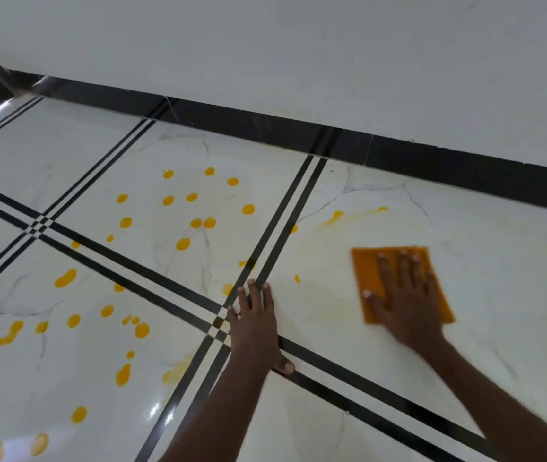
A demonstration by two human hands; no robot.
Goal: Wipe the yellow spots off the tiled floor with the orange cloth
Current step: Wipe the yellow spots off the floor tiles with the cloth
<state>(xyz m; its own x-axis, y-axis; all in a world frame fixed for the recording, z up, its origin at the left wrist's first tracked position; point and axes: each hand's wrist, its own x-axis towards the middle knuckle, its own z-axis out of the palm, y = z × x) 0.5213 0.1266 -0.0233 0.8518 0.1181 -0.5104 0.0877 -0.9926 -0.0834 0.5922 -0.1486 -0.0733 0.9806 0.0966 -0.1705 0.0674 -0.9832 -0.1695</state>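
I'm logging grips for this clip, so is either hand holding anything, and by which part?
Nothing is gripped. The right hand presses flat, fingers spread, on the middle of the orange cloth. The left hand rests open on the bare floor.

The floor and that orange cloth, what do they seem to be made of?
The floor looks like glazed, marble-patterned ceramic or porcelain tile: glossy glare, grey veins, black stripes. The orange cloth seems a thin, matte, soft fabric, perhaps microfibre, lying flat under the right hand.

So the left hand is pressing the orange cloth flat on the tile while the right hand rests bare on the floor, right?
Not quite, the hands are swapped. In the head view the right hand presses the orange cloth flat; the left hand rests bare on the tiled floor.
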